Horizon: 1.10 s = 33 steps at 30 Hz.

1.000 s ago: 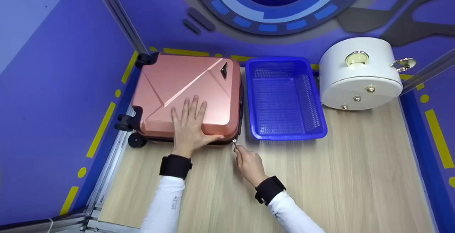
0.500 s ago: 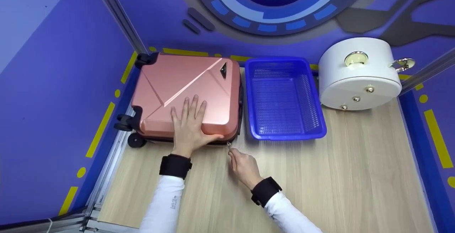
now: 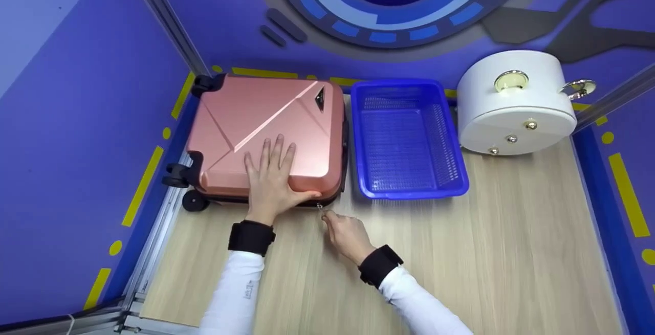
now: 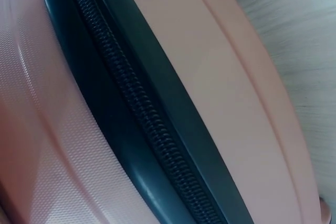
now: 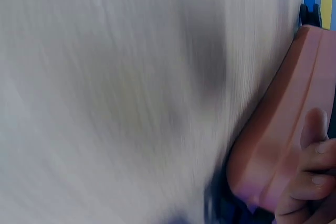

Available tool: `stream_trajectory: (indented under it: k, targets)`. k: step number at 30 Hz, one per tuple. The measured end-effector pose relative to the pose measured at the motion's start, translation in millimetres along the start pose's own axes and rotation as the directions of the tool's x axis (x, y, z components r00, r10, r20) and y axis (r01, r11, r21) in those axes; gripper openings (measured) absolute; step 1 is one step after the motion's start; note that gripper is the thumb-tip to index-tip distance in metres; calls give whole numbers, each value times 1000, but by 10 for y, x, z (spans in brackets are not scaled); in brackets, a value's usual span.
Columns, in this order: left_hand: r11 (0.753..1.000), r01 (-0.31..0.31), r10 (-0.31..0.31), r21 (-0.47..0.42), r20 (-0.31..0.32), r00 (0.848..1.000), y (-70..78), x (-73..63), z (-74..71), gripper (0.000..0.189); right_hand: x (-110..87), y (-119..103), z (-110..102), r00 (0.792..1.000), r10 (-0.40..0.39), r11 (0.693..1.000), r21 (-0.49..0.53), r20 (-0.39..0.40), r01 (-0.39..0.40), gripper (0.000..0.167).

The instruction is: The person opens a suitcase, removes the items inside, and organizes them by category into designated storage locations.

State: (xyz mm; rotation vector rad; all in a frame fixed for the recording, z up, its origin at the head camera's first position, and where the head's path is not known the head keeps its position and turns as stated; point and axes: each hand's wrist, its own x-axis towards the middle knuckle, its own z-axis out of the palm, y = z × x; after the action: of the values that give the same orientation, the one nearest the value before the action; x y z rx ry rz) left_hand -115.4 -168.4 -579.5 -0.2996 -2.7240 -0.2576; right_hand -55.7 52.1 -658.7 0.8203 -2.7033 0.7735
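Note:
A pink hard-shell suitcase (image 3: 271, 105) lies flat at the back left of the wooden surface. My left hand (image 3: 270, 186) rests spread on its lid near the front, thumb along the edge. At the front right corner, the fingers of my right hand (image 3: 348, 235) pinch a small metal zipper pull (image 3: 320, 206), just beside my left thumb. In the left wrist view, black zipper teeth (image 4: 142, 98) run meshed between dark bands on the suitcase's side. Curled fingers (image 5: 315, 182) of my right hand show against the pink shell in the right wrist view.
A blue plastic basket (image 3: 362, 161) stands close to the suitcase's right side. Farther right is a white rounded case (image 3: 483, 87) with gold knobs and handles. Blue panels (image 3: 102, 120) wall in the back and sides. Black wheels (image 3: 194, 200) stick out at the suitcase's left end.
My right hand has drawn the zipper pull leftward, from the suitcase's front right corner along its front edge toward my left thumb. My left hand has stayed in place on the lid.

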Motion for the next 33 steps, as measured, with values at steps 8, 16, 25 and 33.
stream_trajectory:
  k: [8, 16, 25, 33]
  targets:
    - [997, 7, -13, -75, -82, 997, 71, -102, 18, 121, 51, 19, -135, 994, -16, 999, 47, 106, 11, 15]
    - [979, 57, -103, -194, -239, 966, 222, -465, 153, 87, 154, 152, -370, 993, -58, 987, 154, 105, 41, 18]
    - [946, 104, -215, -307, -355, 910, 376, -861, 380, 81, 567, 370, -722, 973, -139, 964, 197, -186, 176, 10]
    - [912, 176, -293, -371, -288, 912, 590, -1079, 557, 58, 1047, 383, -792, 944, -205, 959, 139, -258, 246, 24]
